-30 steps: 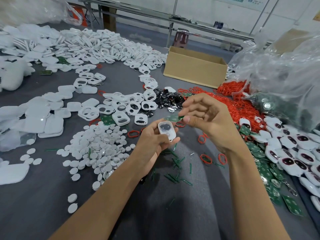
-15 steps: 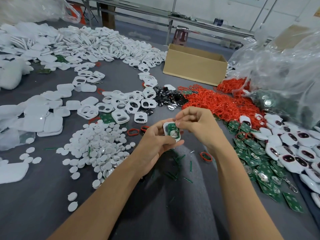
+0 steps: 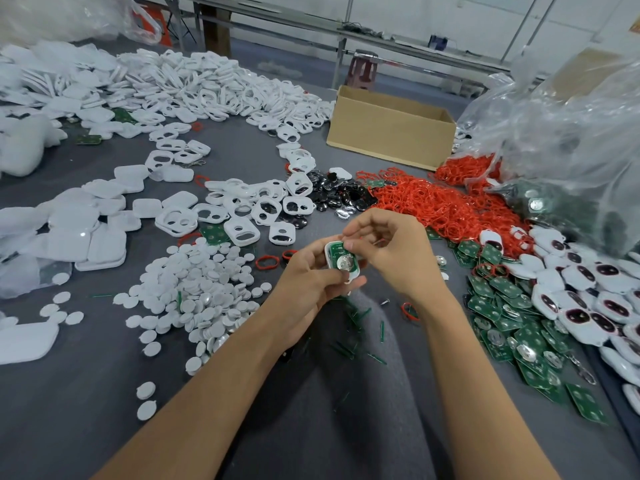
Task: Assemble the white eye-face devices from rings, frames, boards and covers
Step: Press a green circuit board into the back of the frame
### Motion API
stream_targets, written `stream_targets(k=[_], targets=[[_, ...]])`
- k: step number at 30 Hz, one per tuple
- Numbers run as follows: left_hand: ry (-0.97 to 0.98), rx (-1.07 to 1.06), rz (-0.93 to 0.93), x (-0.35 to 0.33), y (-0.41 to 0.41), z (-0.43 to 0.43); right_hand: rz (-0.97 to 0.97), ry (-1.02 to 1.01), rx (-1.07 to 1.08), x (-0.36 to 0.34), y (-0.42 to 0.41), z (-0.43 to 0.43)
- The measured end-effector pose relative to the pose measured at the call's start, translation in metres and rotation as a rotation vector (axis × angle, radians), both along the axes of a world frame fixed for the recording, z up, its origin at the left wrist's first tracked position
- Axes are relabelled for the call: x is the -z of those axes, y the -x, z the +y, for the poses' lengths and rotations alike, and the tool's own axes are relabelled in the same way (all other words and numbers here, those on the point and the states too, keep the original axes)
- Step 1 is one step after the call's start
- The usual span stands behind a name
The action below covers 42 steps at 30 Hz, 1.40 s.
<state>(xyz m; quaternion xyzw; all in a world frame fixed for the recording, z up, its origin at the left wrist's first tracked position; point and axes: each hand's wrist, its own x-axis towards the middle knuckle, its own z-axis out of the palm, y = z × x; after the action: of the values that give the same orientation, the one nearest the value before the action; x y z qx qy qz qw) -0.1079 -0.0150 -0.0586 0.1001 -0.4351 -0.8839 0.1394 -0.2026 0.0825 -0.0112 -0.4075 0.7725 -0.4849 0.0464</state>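
Hands meet low over the middle of the grey cloth table point(image 3: 104, 410) in the head view. The left hand point(image 3: 308, 282) grips a white frame point(image 3: 349, 278), its fingers curled under it and its thumb along the near edge. A green board point(image 3: 335, 250) sits inside the frame, facing up, with a round silver cell at its centre. The frame's long axis runs from far-left to near-right, with a small white tab at the near-right end. The right hand point(image 3: 391, 251) has its fingers curled, and thumb and forefinger pinch the far end of the board.

Bare cloth lies under the forearms and out to the near edge, strewn with thin green slivers point(image 3: 349, 327). Elsewhere, heaps crowd round the hands. Flat white discs point(image 3: 194, 292) lie on the left, with smooth rounded covers point(image 3: 86, 230) beyond them. Two-holed frames point(image 3: 242, 216) and glossy black lenses point(image 3: 339, 195) lie ahead. A tangle of thin red rings point(image 3: 433, 206) lies far-right, and one loose ring point(image 3: 267, 262) lies just left of the hands. Green boards point(image 3: 512, 327) overlap on the right, beside finished devices point(image 3: 588, 299) with dark eyes. A cardboard box point(image 3: 391, 129) stands open behind, next to a crinkled clear bag point(image 3: 571, 133).
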Motion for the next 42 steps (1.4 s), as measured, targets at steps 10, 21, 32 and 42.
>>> stream_targets(k=[10, 21, 32, 42], targets=[[-0.008, 0.006, 0.02, 0.0, 0.001, -0.001, 0.143, 0.018, 0.043, 0.007, -0.002, -0.002], [-0.04, -0.007, 0.057, 0.003, 0.003, -0.004, 0.463, -0.13, 0.076, 0.017, -0.002, -0.003], [-0.08, -0.028, 0.022, 0.0, 0.003, -0.002, 0.265, -0.019, 0.084, 0.018, -0.001, -0.006], [-0.192, -0.077, -0.013, -0.005, 0.003, -0.003, 0.165, -0.095, 0.106, 0.01, -0.002, -0.004]])
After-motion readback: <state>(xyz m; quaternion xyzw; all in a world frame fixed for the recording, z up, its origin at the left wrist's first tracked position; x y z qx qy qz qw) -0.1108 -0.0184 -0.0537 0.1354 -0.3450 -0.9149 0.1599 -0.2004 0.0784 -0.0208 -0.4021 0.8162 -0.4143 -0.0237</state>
